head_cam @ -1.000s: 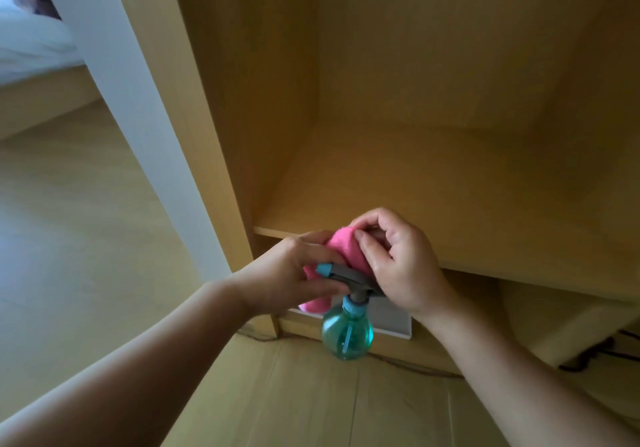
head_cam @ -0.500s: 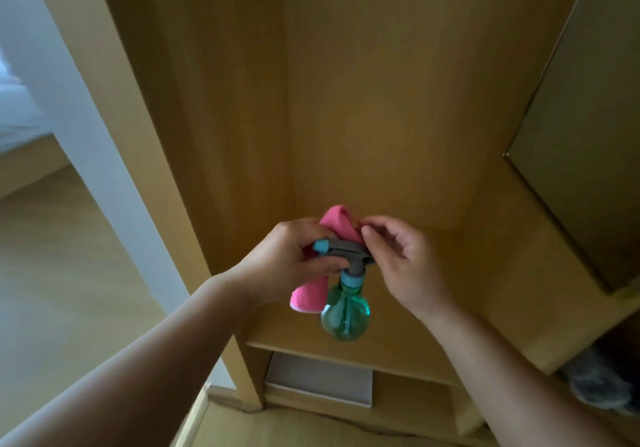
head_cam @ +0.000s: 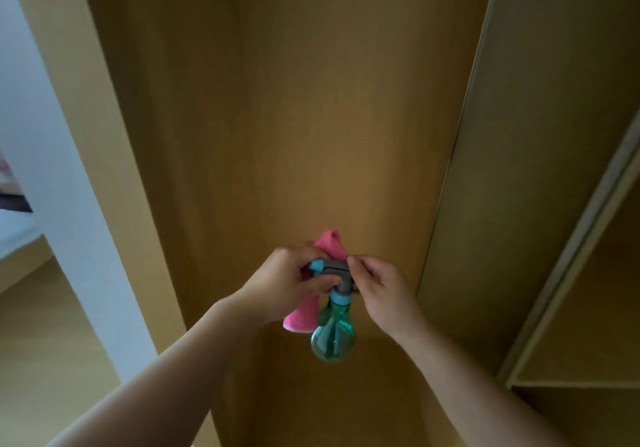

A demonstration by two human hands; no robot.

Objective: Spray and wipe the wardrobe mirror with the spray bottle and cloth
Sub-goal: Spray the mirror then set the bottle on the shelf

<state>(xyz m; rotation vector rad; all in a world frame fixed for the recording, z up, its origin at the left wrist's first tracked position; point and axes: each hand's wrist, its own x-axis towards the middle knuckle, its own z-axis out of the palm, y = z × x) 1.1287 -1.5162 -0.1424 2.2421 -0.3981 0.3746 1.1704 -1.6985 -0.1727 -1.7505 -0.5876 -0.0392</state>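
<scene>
**Bottle and cloth shared between two hands inside the wardrobe**

The wardrobe [head_cam: 311, 117] fills the view: a tall wooden back panel straight ahead, a side wall on the left, and on the right a flat panel [head_cam: 540, 169] angled towards the camera. I cannot tell whether that panel is the mirror; no clear reflection shows.

Both hands meet low in front of the back panel. The left hand [head_cam: 284, 283] is curled round the spray head, with the pink cloth [head_cam: 330, 244] bunched under the same fingers; one end pokes up above the knuckles and the other hangs down beside the bottle neck. The spray bottle [head_cam: 332, 335] hangs upright, its long axis vertical, green belly lowest, nozzle pointing left.

The right hand [head_cam: 381, 287] touches the back of the spray head, its fingertips pinching the cloth's edge there. It is the hand nearer the right panel, so it looks best placed to take one item, probably the cloth, and separate the two.
</scene>
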